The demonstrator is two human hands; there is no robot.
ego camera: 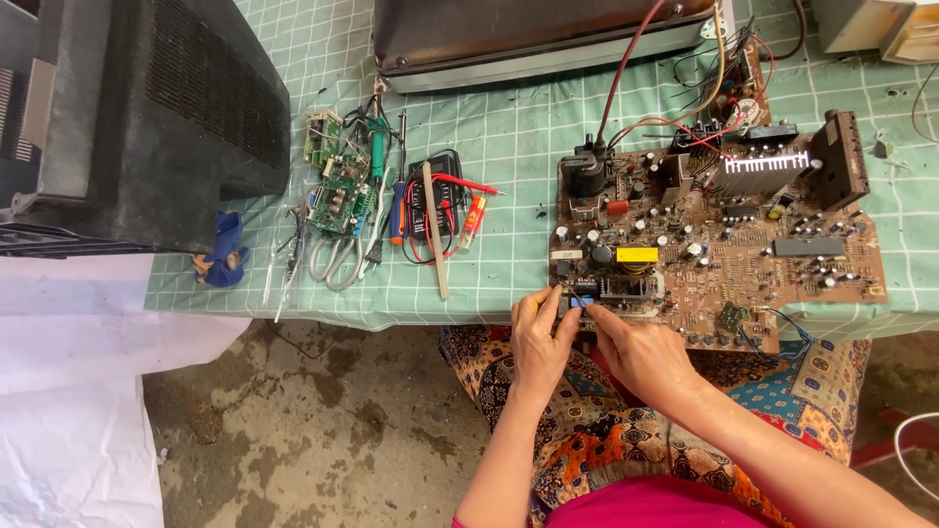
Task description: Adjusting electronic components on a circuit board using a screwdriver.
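A large brown circuit board crowded with capacitors, a heat sink and wires lies on the green checked tablecloth. My left hand and my right hand meet at the board's near left edge. Together their fingertips pinch a small blue component sitting at that edge. Red and yellow wires run from the board up toward a metal chassis at the back.
Left of the board lie a black multimeter with red probes, a wooden stick, a green soldering tool, small green circuit boards and scissors. A dark television casing stands at far left. White cloth covers the floor.
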